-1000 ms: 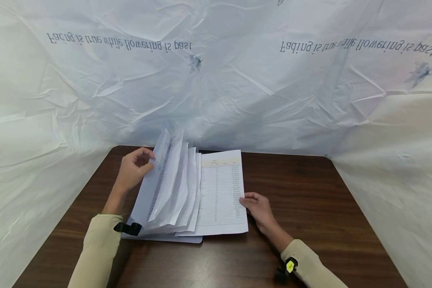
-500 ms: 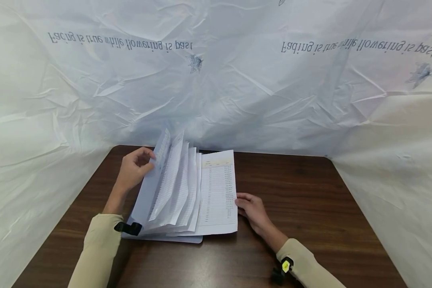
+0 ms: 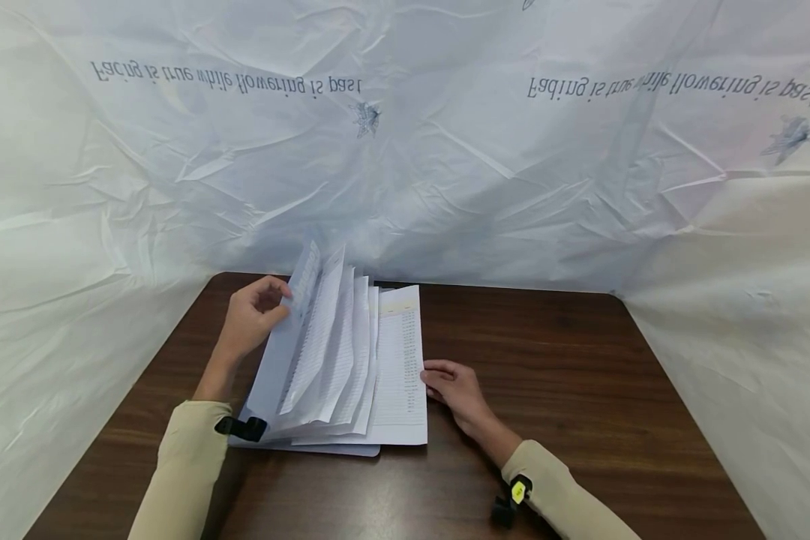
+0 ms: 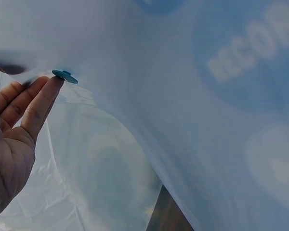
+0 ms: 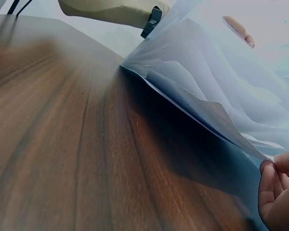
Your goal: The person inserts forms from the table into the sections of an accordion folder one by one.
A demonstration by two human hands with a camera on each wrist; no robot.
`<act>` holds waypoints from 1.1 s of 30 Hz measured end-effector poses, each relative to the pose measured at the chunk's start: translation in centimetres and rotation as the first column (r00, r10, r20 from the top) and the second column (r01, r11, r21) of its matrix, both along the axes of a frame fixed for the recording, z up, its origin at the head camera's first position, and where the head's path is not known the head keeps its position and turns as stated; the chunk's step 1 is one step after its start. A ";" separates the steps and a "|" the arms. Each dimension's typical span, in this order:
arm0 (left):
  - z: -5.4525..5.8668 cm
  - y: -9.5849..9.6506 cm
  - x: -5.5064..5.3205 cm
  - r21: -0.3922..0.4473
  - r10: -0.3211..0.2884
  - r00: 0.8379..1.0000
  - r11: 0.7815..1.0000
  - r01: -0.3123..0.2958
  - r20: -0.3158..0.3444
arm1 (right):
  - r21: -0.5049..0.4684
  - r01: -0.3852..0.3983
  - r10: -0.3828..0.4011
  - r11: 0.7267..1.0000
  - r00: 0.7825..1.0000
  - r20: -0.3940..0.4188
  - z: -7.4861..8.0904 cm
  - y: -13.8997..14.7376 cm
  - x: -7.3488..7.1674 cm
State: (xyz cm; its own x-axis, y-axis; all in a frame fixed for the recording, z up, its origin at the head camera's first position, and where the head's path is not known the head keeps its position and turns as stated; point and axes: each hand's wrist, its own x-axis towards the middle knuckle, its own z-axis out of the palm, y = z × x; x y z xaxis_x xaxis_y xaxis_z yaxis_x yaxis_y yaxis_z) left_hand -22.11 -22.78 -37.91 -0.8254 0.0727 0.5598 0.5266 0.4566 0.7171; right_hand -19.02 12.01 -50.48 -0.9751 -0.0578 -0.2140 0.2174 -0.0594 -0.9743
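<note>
A pale translucent document folder (image 3: 277, 375) lies on the left half of the table, its top cover raised. My left hand (image 3: 250, 315) pinches that cover by its left edge; in the left wrist view a teal snap button (image 4: 65, 76) sits at the fingertips. Inside, several printed paper sheets (image 3: 337, 360) stand fanned and tilted. Farther right, a printed sheet (image 3: 398, 375) sticks partly out of the folder's right side. Between thumb and fingers, my right hand (image 3: 457, 390) pinches this sheet's right edge; its left part is hidden under the others.
The dark wooden table (image 3: 547, 375) extends to the right and in front of the folder. White printed plastic sheeting (image 3: 445, 165) hangs behind the table and along both sides. Each wrist carries a black camera strap (image 3: 241, 428).
My right hand has moved left with the printed sheet, so less of it sticks out of the folder. My left hand keeps the cover raised in the same place.
</note>
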 end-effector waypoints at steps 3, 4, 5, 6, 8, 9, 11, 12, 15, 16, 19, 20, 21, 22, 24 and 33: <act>0.0 0.1 0.0 0.000 0.001 1.000 1.000 -0.001 0.001 | -0.008 -0.017 0.017 1.000 1.000 -0.019 0.1 -0.6 -0.1; 0.1 0.1 0.0 -0.001 0.002 1.000 1.000 -0.002 0.000 | -0.007 -0.026 0.025 1.000 0.999 -0.028 0.2 -0.8 -0.1; 0.1 0.1 0.0 -0.001 0.003 1.000 1.000 -0.003 -0.001 | -0.009 -0.032 0.032 0.999 0.999 -0.039 0.2 -1.0 -0.1; 0.1 0.2 0.0 -0.003 0.004 1.000 1.000 -0.004 -0.004 | -0.009 -0.037 0.037 0.999 0.998 -0.046 0.2 -1.3 -0.1; 0.0 0.2 0.0 -0.006 0.006 1.000 1.000 -0.006 -0.007 | 0.000 -0.048 0.048 0.999 0.997 -0.068 0.3 -1.7 -0.1; 0.0 0.2 0.0 -0.007 0.006 1.000 1.000 -0.006 -0.009 | 0.006 -0.053 0.053 0.999 0.995 -0.081 0.3 -1.9 -0.2; 0.0 0.2 0.0 -0.009 0.007 1.000 1.000 -0.008 -0.011 | 0.013 -0.061 0.062 0.998 0.993 -0.103 0.2 -2.3 -0.3; 0.0 0.2 0.0 -0.010 0.008 1.000 1.000 -0.008 -0.012 | 0.018 -0.067 0.069 0.998 0.991 -0.113 0.2 -2.5 -0.3; 0.0 0.3 0.0 -0.008 0.009 1.000 1.000 -0.009 -0.012 | 0.022 -0.082 0.084 0.996 0.988 -0.130 0.1 -3.0 -0.5; 0.0 0.3 0.0 -0.008 0.009 1.000 1.000 -0.009 -0.011 | 0.022 -0.086 0.088 0.996 0.987 -0.132 0.1 -3.2 -0.6; 0.0 0.3 0.0 -0.006 0.011 1.000 1.000 -0.011 -0.010 | 0.018 -0.099 0.101 0.995 0.985 -0.143 0.0 -3.7 -0.8; 0.0 0.3 0.0 -0.004 0.011 1.000 1.000 -0.011 -0.009 | 0.020 -0.105 0.107 0.994 0.983 -0.150 -0.1 -3.8 -0.8; 0.0 0.3 0.0 -0.004 0.011 1.000 1.000 -0.011 -0.010 | 0.020 -0.108 0.110 0.994 0.982 -0.153 -0.2 -4.0 -0.9; 0.0 0.3 0.0 -0.004 0.012 1.000 1.000 -0.012 -0.010 | 0.019 -0.111 0.113 0.994 0.982 -0.154 -0.3 -4.1 -0.9; 0.0 0.3 0.0 -0.006 0.014 1.000 1.000 -0.014 -0.012 | 0.016 -0.115 0.116 0.993 0.982 -0.151 -0.5 -4.3 -1.1; -0.2 0.4 0.0 0.002 0.013 1.000 1.000 -0.013 -0.008 | 0.008 -0.123 0.123 0.992 0.984 -0.129 -0.4 -5.0 -1.3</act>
